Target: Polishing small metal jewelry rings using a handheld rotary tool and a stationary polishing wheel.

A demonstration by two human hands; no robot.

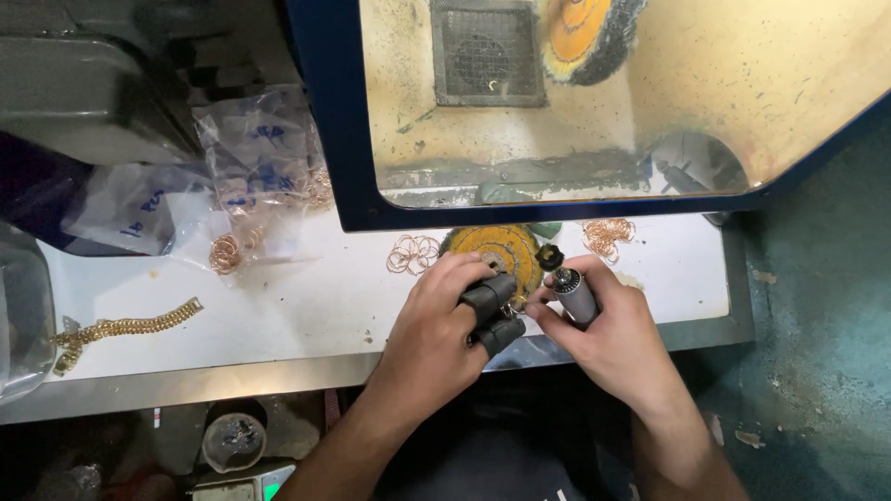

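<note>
My right hand (608,339) was curled around a small grey rotary handpiece (577,295), thumb and fingers closed on its barrel, with a dark round tip (550,256) pointing toward eleven o'clock. The tool sat at the centre of the view, just above the near edge of the white bench top (306,306).

My left hand (441,334) was just beside it at nine o'clock, its fingers bent and pressed together. Two of those fingertips wore black finger guards (490,311), which nearly met the handpiece. A glint of something small showed between the two hands, but I could not tell what it was.

Directly beyond my fingers, at twelve o'clock, a yellow buffing wheel (506,252) lay flat on the bench. Loose thin copper-coloured rings (413,252) lay at its ten o'clock side, and another tangle of rings (608,237) at its two o'clock side.

Farther out at twelve o'clock stood a blue-framed polishing hood (334,139) with a dusty window, a second buffing wheel (585,28) and a vent grille (484,51) showing inside.

At nine to ten o'clock lay clear plastic bags (255,153) with more rings (227,252) beside them. Far at nine o'clock, a gold chain bracelet (125,327) stretched across the bench.
</note>
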